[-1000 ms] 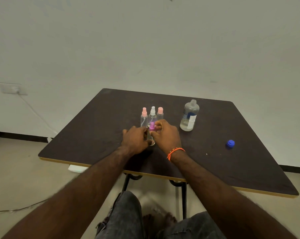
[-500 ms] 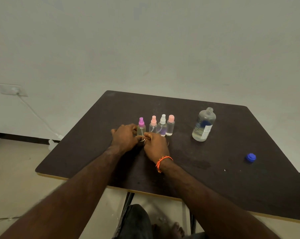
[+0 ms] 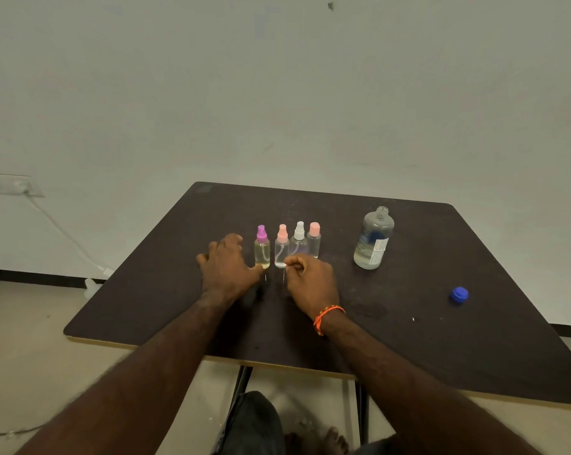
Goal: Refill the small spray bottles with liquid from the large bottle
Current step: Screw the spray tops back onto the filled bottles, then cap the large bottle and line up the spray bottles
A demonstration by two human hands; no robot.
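— Item one, the biggest thing here?
— Dark brown desk (image 3: 408,339), square top with a pale edge, standing against a plain wall. A socket (image 3: 13,185) sits low on that wall at the left, with a white cable (image 3: 64,234) running down from it to the floor.

— Next down?
— The left hand (image 3: 226,269), palm down at the middle of the desk, fingers (image 3: 233,239) spread and relaxed, gripping nothing; its thumb lies at the base of the purple-capped bottle, though I cannot tell whether it touches. Then the right hand (image 3: 312,282), just beside it, fingers curled loosely in with the tips close together by the foot of the second bottle. I cannot tell whether anything is pinched there. An orange band (image 3: 326,318) circles that wrist.

— And the bottles?
— Large bottle (image 3: 372,239): clear, upright, uncapped, partly filled, with a label, on the right half of the desk, well apart from both hands. Then four small spray bottles in a row just beyond the hands, all upright and capped: purple-capped bottle (image 3: 262,247) on the left holding yellowish liquid, a pink-capped bottle (image 3: 281,249), a white-capped bottle (image 3: 298,243), and a second pink-capped one (image 3: 314,239) on the right.

— Smallest entry?
— Blue cap (image 3: 459,295), lying alone near the desk's right edge.
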